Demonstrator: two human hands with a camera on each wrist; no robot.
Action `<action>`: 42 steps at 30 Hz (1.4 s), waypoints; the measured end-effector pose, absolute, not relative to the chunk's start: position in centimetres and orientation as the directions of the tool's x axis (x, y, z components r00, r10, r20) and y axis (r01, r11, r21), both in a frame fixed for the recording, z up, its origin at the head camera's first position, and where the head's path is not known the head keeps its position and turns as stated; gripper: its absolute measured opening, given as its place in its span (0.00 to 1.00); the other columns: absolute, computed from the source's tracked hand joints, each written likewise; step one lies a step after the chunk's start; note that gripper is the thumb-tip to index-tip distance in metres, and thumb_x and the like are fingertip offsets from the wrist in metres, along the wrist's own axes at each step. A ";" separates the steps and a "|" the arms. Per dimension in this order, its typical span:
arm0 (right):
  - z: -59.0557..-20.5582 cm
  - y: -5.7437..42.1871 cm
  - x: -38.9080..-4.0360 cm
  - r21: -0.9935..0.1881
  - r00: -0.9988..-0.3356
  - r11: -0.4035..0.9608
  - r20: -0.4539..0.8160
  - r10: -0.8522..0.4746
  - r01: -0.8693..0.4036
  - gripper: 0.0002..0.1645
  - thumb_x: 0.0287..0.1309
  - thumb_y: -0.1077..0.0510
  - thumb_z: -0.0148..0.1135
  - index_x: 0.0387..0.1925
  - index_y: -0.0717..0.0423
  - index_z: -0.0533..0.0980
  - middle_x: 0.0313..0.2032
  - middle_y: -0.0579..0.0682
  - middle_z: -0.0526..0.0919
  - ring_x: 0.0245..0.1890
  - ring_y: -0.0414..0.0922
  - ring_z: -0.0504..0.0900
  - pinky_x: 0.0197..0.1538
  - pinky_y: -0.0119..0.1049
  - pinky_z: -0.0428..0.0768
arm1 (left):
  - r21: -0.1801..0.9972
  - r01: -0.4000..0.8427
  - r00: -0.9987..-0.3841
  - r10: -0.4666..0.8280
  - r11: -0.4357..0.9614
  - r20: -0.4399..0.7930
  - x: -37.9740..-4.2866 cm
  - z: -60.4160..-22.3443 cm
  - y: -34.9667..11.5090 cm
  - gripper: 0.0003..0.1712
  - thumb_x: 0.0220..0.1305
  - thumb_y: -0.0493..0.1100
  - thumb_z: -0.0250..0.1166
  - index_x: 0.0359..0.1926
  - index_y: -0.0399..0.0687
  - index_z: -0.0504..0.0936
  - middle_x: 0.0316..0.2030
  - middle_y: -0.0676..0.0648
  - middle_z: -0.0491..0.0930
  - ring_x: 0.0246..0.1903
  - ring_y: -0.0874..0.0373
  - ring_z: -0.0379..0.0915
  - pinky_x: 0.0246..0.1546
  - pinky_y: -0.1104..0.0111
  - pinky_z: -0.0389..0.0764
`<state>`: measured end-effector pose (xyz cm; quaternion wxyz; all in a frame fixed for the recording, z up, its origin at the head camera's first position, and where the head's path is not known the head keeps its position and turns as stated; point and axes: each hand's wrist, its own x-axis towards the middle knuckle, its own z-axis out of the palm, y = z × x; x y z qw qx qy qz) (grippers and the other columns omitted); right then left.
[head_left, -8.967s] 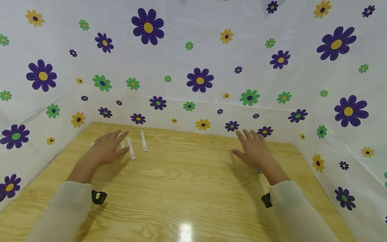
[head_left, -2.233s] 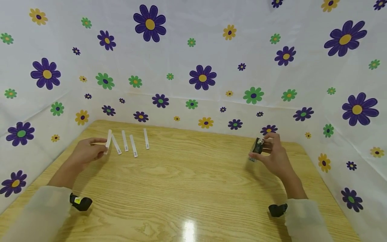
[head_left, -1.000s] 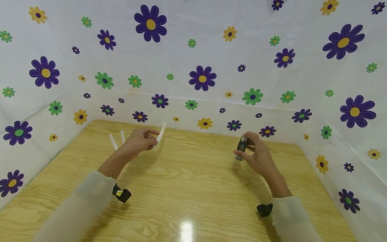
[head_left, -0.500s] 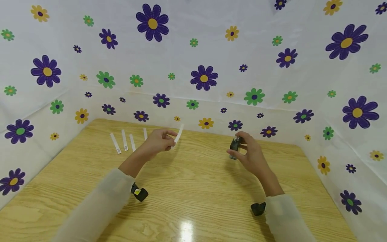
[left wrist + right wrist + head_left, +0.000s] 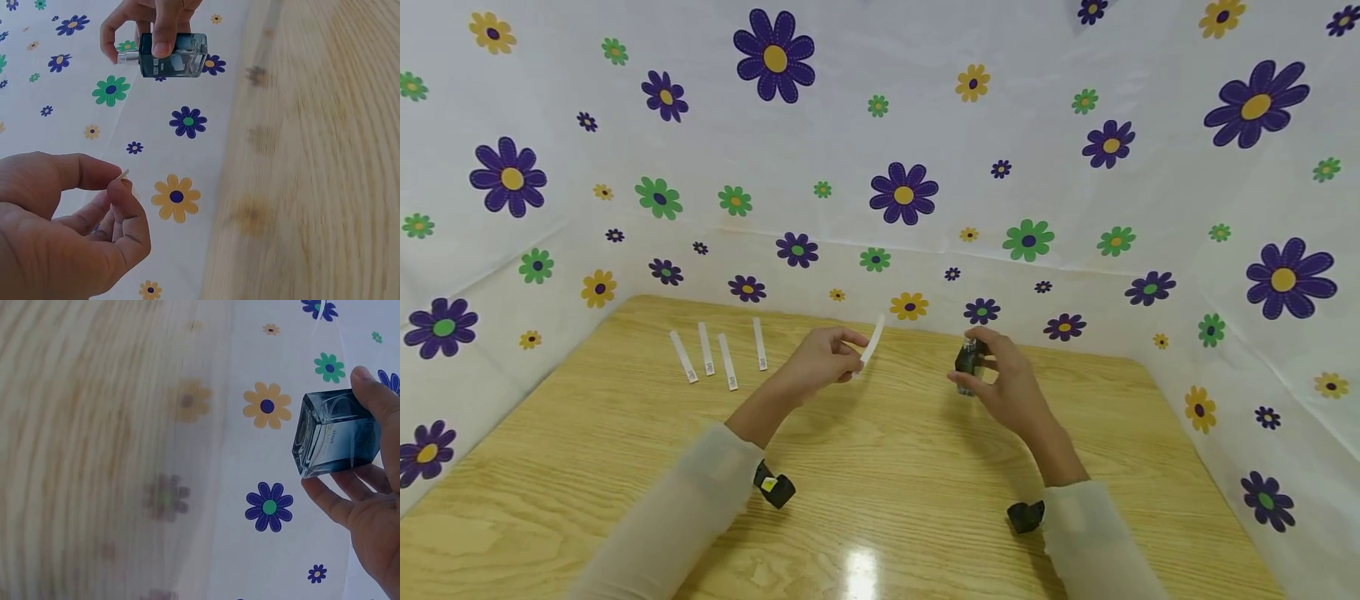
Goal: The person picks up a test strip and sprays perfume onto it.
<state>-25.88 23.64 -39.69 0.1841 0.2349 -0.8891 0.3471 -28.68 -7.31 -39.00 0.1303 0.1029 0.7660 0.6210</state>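
Fingers [image 5: 90,170] pinch a white strip [image 5: 872,343] and grip a glass bottle [image 5: 967,367]

In the head view, the left hand [image 5: 820,360] is near the centre of the frame, thumb and index finger closed on the strip near its lower end; the strip rises from them in a slight curve. Right of centre, the right hand [image 5: 1011,383] holds the small dark bottle upright, a fingertip at its silver top. Strip and bottle are near each other but apart. The left wrist view shows the bottle at the top of the frame and the strip almost edge-on, left of centre; in the right wrist view the blue-tinted bottle is at the right.

Four more strips [image 5: 727,362] lie at the left of the head view on a wooden table [image 5: 850,467], each with small dark print at its near end. A white flowered cloth [image 5: 827,142] fills the upper frame. Pale sleeves [image 5: 677,508] enter from the bottom edge
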 end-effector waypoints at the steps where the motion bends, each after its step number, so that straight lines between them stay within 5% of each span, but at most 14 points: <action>1: -39.7 23.5 -25.8 -0.529 -0.820 0.648 0.492 -0.292 -0.548 0.39 0.57 0.60 0.77 0.66 0.56 0.68 0.59 0.60 0.75 0.56 0.58 0.80 0.54 0.52 0.83 | 0.978 -0.001 -0.945 0.319 0.207 -0.069 -28.6 -39.0 -7.1 0.20 0.67 0.32 0.62 0.60 0.40 0.78 0.43 0.38 0.82 0.32 0.54 0.73 0.49 0.53 0.80; 8: -39.5 22.8 -25.6 -0.507 -0.815 0.655 0.479 -0.326 -0.560 0.39 0.57 0.58 0.77 0.67 0.55 0.68 0.63 0.60 0.74 0.59 0.58 0.77 0.52 0.54 0.84 | 0.980 0.025 -0.943 0.330 0.200 -0.043 -28.1 -38.9 -6.1 0.19 0.68 0.32 0.62 0.59 0.40 0.79 0.48 0.33 0.81 0.41 0.43 0.79 0.50 0.50 0.81; 13: -39.5 22.4 -25.6 -0.467 -0.800 0.662 0.463 -0.382 -0.586 0.40 0.58 0.56 0.76 0.69 0.54 0.69 0.63 0.58 0.75 0.60 0.56 0.77 0.51 0.51 0.85 | 0.974 0.043 -0.944 0.328 0.224 -0.034 -27.6 -38.8 -5.8 0.18 0.68 0.33 0.63 0.58 0.42 0.80 0.43 0.39 0.82 0.43 0.39 0.79 0.48 0.50 0.82; 35: -39.6 22.2 -25.5 -0.377 -0.750 0.670 0.497 -0.437 -0.640 0.40 0.57 0.53 0.77 0.68 0.55 0.69 0.60 0.56 0.78 0.59 0.53 0.77 0.51 0.49 0.83 | 0.958 0.097 -0.934 0.358 0.271 -0.007 -26.2 -39.5 -4.2 0.18 0.64 0.32 0.65 0.55 0.43 0.82 0.40 0.43 0.80 0.35 0.53 0.79 0.44 0.52 0.83; 42: -39.7 22.4 -25.6 -0.355 -0.739 0.673 0.505 -0.446 -0.649 0.38 0.58 0.53 0.76 0.66 0.56 0.70 0.60 0.56 0.78 0.61 0.54 0.76 0.61 0.53 0.77 | 0.952 0.130 -0.915 0.403 0.279 0.007 -26.1 -39.4 -3.4 0.18 0.64 0.32 0.64 0.55 0.44 0.82 0.39 0.44 0.80 0.33 0.54 0.78 0.41 0.53 0.83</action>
